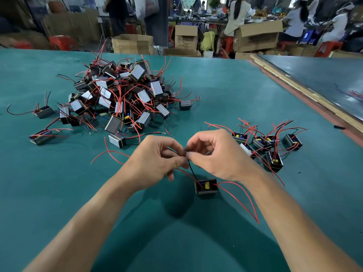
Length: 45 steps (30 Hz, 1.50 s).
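Pinching the wires [192,171] of the module [206,186] between left hand [155,163] and right hand [216,156], apparently mid-twist; next, likely setting it right, beside the small group [263,146].

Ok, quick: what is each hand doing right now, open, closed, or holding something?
Left hand: pinching the wire leads of the small black module.
Right hand: pinching the same wire leads, fingertip to fingertip.

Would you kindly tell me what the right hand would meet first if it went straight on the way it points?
Most likely the left hand: the right hand points leftward, and the two nearly touch where both pinch the black wire. Depth is hard to judge.
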Motion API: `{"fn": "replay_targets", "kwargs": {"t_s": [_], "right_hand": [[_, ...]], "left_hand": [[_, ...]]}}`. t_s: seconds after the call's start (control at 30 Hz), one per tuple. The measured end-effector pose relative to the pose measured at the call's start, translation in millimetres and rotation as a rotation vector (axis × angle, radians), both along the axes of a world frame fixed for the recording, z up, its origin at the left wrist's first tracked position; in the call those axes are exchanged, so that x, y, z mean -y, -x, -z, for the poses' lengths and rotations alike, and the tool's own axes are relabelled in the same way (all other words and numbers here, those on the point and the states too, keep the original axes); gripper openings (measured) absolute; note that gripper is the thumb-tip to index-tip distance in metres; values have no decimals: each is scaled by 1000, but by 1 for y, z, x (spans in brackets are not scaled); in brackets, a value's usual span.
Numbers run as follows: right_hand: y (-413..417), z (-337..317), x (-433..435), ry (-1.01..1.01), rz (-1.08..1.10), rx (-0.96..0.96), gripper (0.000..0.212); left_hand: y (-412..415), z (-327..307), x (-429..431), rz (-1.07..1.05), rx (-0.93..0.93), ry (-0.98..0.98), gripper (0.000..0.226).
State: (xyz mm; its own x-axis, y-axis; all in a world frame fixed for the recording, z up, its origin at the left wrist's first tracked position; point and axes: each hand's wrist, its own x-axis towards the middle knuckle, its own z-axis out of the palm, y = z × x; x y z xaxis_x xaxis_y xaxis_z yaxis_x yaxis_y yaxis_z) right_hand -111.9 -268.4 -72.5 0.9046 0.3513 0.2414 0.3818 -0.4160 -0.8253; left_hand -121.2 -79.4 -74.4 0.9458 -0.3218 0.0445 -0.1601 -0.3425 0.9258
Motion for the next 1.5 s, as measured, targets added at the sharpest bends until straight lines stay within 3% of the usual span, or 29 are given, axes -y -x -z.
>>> {"fn": "replay_targets", "kwargs": {"t_s": [0.27, 0.47, 0.67, 1.0, 1.23, 1.5], "right_hand": [[1, -3, 1, 7, -46, -121, 9], [2, -5, 1, 7, -40, -166, 7], [1, -5, 1, -29, 41, -151, 19], [0, -4, -1, -66, 55, -136, 13], [1, -6, -1, -48, 16, -128, 21], [3, -7, -1, -85, 32, -128, 20]], "left_hand": [[1, -2, 2, -82, -60, 31, 23], [2, -3, 3, -92, -87, 36, 16], [1, -3, 3, -127, -34, 12, 13], [1, -2, 3, -86, -6, 16, 10], [2, -4, 3, -84, -4, 13, 20], [5, -5, 6, -67, 15, 25, 4]]}}
